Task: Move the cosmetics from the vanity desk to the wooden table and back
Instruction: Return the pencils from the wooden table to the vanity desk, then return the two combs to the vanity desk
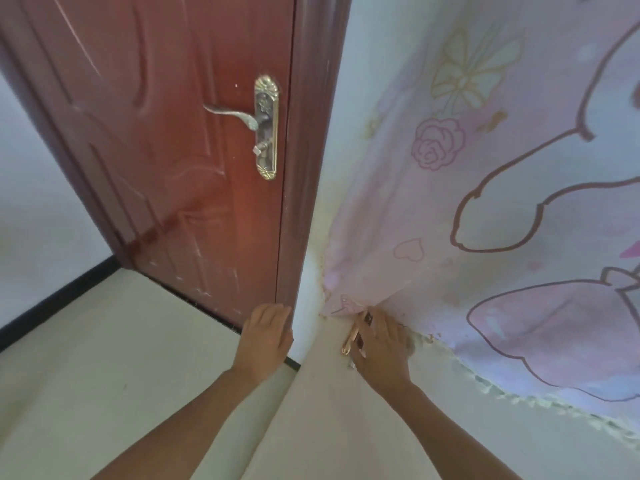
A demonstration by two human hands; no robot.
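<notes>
My right hand grips slim cosmetics, among them a rose-gold tube that sticks out past my fingers on the left. It hangs low in the middle of the view, close to the wall. My left hand is beside it, fingers loosely curled, holding nothing that I can see. Neither the vanity desk nor the wooden table is in view.
A red-brown door with a brass lever handle stands straight ahead. To the right is a wall with a pink cartoon mural, peeling along its lower edge. The pale floor spreads to the left, with a black skirting.
</notes>
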